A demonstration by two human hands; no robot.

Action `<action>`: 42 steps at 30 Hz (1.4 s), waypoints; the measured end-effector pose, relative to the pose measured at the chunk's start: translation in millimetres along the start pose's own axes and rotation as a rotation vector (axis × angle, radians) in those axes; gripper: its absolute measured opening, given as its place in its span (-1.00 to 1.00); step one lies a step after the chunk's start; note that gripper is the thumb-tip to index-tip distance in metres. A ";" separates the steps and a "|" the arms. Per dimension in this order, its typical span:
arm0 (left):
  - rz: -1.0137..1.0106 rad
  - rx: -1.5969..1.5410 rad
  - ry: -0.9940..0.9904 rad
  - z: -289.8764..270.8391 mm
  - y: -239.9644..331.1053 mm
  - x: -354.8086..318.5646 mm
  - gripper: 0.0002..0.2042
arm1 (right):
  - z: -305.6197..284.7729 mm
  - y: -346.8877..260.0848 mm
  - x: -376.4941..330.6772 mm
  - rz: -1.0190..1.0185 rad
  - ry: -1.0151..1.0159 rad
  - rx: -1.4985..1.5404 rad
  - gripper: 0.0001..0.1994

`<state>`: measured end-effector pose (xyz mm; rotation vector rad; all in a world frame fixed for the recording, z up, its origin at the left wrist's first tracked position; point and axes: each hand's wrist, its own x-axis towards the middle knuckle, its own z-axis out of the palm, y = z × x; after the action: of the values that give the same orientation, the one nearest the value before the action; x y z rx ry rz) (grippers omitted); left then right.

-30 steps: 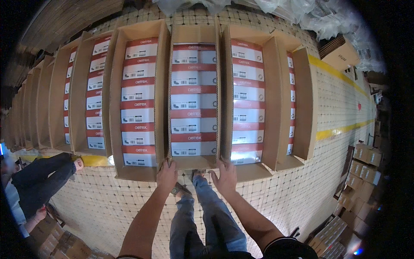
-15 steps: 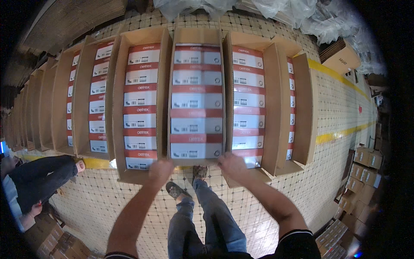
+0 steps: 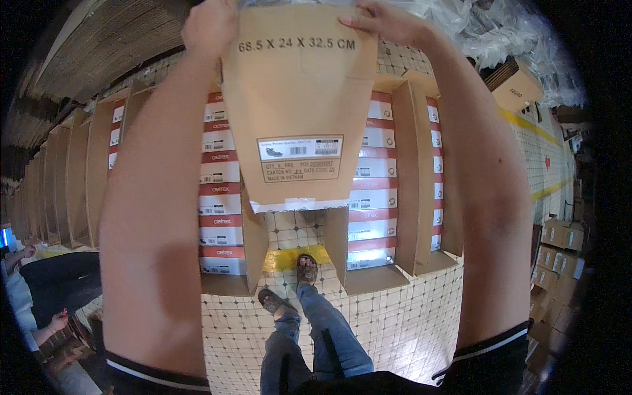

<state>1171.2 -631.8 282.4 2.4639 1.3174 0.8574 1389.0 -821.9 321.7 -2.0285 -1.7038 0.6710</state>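
A long brown cardboard carton (image 3: 299, 99) is raised in front of me, one printed face toward me. It carries a label with a small shoe picture, and white tape runs along its lower edge. My left hand (image 3: 210, 27) is closed on its upper left corner. At the upper right corner my right hand (image 3: 388, 23) grips the edge. The carton's contents are hidden. On either side of it stand open cartons holding red and white shoeboxes (image 3: 222, 204), (image 3: 372, 197).
More open cartons (image 3: 72, 178) line up to the left. Plastic wrap (image 3: 447, 26) lies at the back, beside a folded carton (image 3: 520, 89). Stacked boxes (image 3: 559, 263) stand on the right. At the left edge, another person's hand (image 3: 58, 321) shows. Yellow tape (image 3: 296, 257) marks the tiled floor.
Both hands have swung up and away from me, raising the near end of the middle carton. Its shoeboxes are now out of sight, and floor shows where the near end was.
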 end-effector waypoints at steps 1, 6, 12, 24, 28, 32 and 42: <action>0.012 -0.013 0.021 1.0 -0.3 2.6 -0.44 | -2.7 1.2 2.5 -0.002 -0.023 0.007 -0.41; 0.135 0.043 0.081 6.6 -7.5 11.9 -0.43 | 3.8 16.6 16.8 0.091 0.002 0.141 -0.50; 0.122 0.034 0.067 8.3 -8.1 14.0 -0.45 | 6.2 25.0 23.0 0.048 0.011 0.201 -0.55; 0.104 -0.032 0.014 -0.4 -14.6 -20.1 -0.44 | 24.5 22.0 -5.5 0.097 0.003 0.110 -0.49; 0.149 -0.075 -0.031 -10.8 -55.7 -147.6 -0.51 | 125.3 6.8 -114.4 0.016 0.091 0.134 -0.53; 0.063 0.109 -0.596 -40.1 -117.6 -374.7 -0.63 | 306.7 -37.1 -289.3 0.231 0.100 -0.282 -0.74; -0.339 -0.275 -0.592 -89.2 -150.4 -569.7 -0.71 | 428.2 -107.3 -394.5 0.517 0.306 -0.018 -0.77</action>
<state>771.5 -1016.5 64.8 1.9737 1.2343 0.1825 993.6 -1191.4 81.6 -2.4570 -1.0235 0.4610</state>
